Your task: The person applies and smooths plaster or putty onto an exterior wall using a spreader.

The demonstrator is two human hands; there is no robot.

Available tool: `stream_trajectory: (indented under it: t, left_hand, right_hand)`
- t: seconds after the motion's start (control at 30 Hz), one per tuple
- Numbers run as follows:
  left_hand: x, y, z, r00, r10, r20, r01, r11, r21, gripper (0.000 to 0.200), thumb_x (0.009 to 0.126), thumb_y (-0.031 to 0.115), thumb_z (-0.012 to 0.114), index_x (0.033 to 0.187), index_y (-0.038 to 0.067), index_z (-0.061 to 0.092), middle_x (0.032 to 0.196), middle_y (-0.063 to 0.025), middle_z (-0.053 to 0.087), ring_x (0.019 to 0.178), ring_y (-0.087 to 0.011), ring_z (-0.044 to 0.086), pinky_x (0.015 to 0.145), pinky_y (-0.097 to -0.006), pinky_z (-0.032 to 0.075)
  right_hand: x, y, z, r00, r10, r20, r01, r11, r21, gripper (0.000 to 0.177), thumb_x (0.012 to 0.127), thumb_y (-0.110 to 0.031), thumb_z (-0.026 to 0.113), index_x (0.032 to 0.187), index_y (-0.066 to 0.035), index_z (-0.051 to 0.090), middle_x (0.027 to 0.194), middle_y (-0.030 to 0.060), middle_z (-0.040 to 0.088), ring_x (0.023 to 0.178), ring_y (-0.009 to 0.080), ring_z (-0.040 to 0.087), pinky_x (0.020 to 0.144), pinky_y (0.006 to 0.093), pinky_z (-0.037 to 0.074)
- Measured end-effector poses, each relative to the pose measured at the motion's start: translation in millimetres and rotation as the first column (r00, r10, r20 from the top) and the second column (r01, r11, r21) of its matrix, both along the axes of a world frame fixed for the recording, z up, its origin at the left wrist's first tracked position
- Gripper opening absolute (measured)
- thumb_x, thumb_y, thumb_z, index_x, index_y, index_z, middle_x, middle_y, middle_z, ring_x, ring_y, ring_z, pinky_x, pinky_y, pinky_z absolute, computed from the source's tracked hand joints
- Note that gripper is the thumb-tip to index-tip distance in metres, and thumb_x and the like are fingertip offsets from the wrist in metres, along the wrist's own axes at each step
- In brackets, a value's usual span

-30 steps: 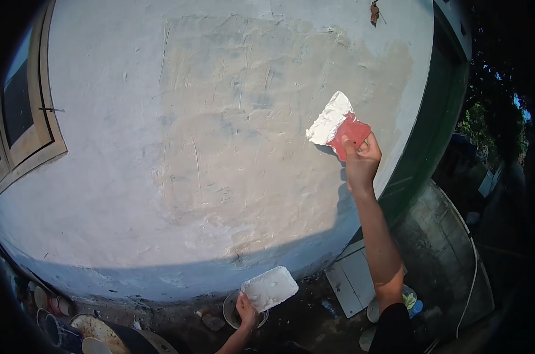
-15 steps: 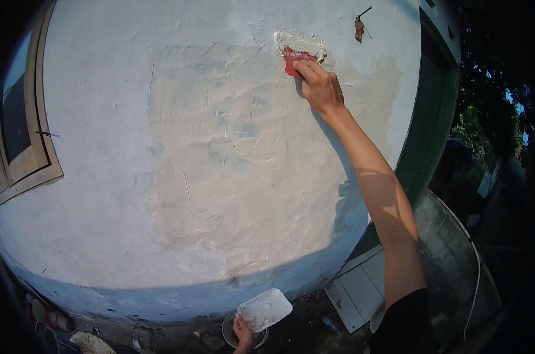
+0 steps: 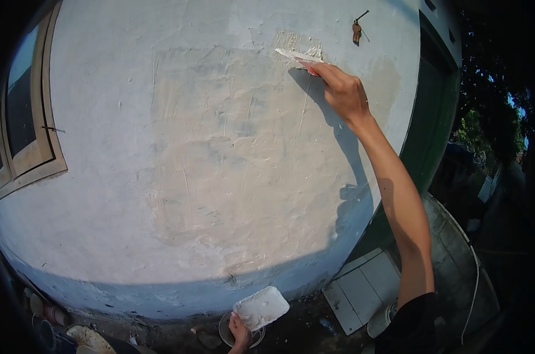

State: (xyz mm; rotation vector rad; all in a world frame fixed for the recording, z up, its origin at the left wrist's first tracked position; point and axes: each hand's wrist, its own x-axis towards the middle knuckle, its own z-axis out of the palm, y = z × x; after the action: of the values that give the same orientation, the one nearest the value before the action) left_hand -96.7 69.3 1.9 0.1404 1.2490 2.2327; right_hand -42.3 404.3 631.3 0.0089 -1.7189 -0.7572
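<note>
My right hand [image 3: 345, 93] is closed on a red scraper [image 3: 308, 64] near the top of the wall [image 3: 102, 224]. White paste coats the scraper's edge, which is tilted away from the wall. Just above it is a rough patch of fresh paste [image 3: 300, 42]. A large beige coated area [image 3: 238, 159] spreads below and to the left. Low in the view, my left hand [image 3: 239, 331] grips the side of a white tray [image 3: 261, 308] with white paste in it.
A wooden-framed window [image 3: 40, 124] is at the left. A rusty metal piece [image 3: 356, 33] hangs from a nail at the upper right. Beside a green door [image 3: 426, 118], pale tiles [image 3: 361, 292] lie low down. A bucket [image 3: 225, 331] stands beneath the tray.
My right hand has moved slightly right and down, turning the scraper edge-on and off the wall. The paste patch now shows ridges. The tray has shifted slightly left in view.
</note>
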Motion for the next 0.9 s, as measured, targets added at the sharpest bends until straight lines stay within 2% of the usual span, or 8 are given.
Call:
stream_trajectory:
  t: [0.1, 0.3, 0.43, 0.53, 0.7, 0.8, 0.87, 0.9]
  left_hand:
    - [4, 0, -2, 1.000, 0.021, 0.011, -0.021, 1.000, 0.004, 0.040, 0.108, 0.036, 0.037, 0.103, 0.001, 0.057, 0.094, -0.0052, 0.064, 0.084, -0.0137, 0.062, 0.077, -0.0302, 0.052]
    - [11, -2, 19, 0.998, 0.015, 0.067, -0.014, 1.000, -0.005, 0.041, 0.108, 0.035, 0.037, 0.106, 0.000, 0.057, 0.096, -0.0071, 0.065, 0.086, -0.0159, 0.064, 0.079, -0.0318, 0.053]
    - [8, 4, 7, 0.996, 0.019, 0.092, -0.019, 1.000, 0.001, 0.042, 0.108, 0.036, 0.036, 0.109, -0.001, 0.057, 0.098, -0.0083, 0.066, 0.085, -0.0172, 0.065, 0.079, -0.0325, 0.054]
    - [9, 6, 10, 0.996, -0.002, 0.090, -0.002, 0.999, 0.043, 0.043, 0.108, 0.036, 0.036, 0.108, -0.001, 0.057, 0.097, -0.0079, 0.066, 0.085, -0.0167, 0.065, 0.079, -0.0321, 0.054]
    - [14, 4, 16, 0.997, 0.005, 0.081, -0.004, 1.000, -0.007, 0.043, 0.107, 0.038, 0.038, 0.105, 0.000, 0.058, 0.094, -0.0063, 0.065, 0.083, -0.0149, 0.064, 0.078, -0.0312, 0.053]
    - [11, 1, 8, 0.997, 0.004, 0.072, -0.002, 1.000, -0.030, 0.042, 0.107, 0.038, 0.039, 0.104, 0.001, 0.058, 0.093, -0.0056, 0.065, 0.082, -0.0143, 0.063, 0.077, -0.0307, 0.053]
    - [10, -2, 2, 0.997, 0.013, 0.076, -0.012, 1.000, -0.024, 0.042, 0.107, 0.038, 0.039, 0.104, 0.001, 0.058, 0.093, -0.0054, 0.065, 0.082, -0.0142, 0.063, 0.077, -0.0307, 0.053]
    - [9, -4, 2, 0.997, 0.022, 0.079, -0.021, 1.000, -0.014, 0.041, 0.107, 0.037, 0.038, 0.104, 0.001, 0.058, 0.093, -0.0054, 0.065, 0.082, -0.0143, 0.063, 0.077, -0.0307, 0.053]
  right_hand:
    - [15, 16, 47, 0.995, -0.036, -0.093, 0.036, 0.999, -0.007, 0.041, 0.082, 0.008, 0.054, 0.115, -0.015, 0.065, 0.106, 0.0083, 0.071, 0.082, 0.0322, 0.070, 0.072, 0.0397, 0.059]
    - [-1, 40, 49, 0.982, -0.138, 0.127, 0.173, 0.927, -0.332, 0.035, 0.085, 0.000, 0.059, 0.117, -0.011, 0.067, 0.095, 0.0182, 0.070, 0.087, 0.0380, 0.067, 0.077, 0.0421, 0.053]
    - [-9, 17, 9, 0.961, -0.162, 0.224, 0.226, 0.928, -0.296, 0.037, 0.082, 0.001, 0.058, 0.115, -0.013, 0.068, 0.089, 0.0202, 0.068, 0.082, 0.0405, 0.065, 0.074, 0.0449, 0.053]
    - [-17, 11, -30, 0.939, -0.138, 0.314, 0.224, 0.940, -0.258, 0.025, 0.085, -0.001, 0.055, 0.107, -0.008, 0.063, 0.092, 0.0206, 0.069, 0.084, 0.0380, 0.068, 0.073, 0.0458, 0.056]
    - [-28, 13, -104, 0.954, -0.132, 0.270, 0.160, 0.983, -0.086, 0.027, 0.087, 0.001, 0.054, 0.112, -0.006, 0.061, 0.114, 0.0163, 0.066, 0.091, 0.0338, 0.070, 0.074, 0.0418, 0.060]
    - [-14, 9, -92, 0.969, -0.073, 0.237, 0.083, 0.996, -0.035, 0.030, 0.087, 0.001, 0.055, 0.116, -0.008, 0.060, 0.115, 0.0148, 0.067, 0.090, 0.0324, 0.070, 0.074, 0.0402, 0.060]
    - [-2, -6, -58, 0.972, -0.027, 0.235, 0.064, 0.986, -0.155, 0.034, 0.087, 0.001, 0.056, 0.119, -0.012, 0.062, 0.110, 0.0117, 0.070, 0.084, 0.0296, 0.071, 0.071, 0.0379, 0.060]
    - [0, -14, -34, 0.982, -0.054, 0.181, 0.073, 0.992, -0.103, 0.035, 0.087, 0.002, 0.056, 0.118, -0.014, 0.063, 0.108, 0.0100, 0.071, 0.082, 0.0291, 0.071, 0.070, 0.0372, 0.060]
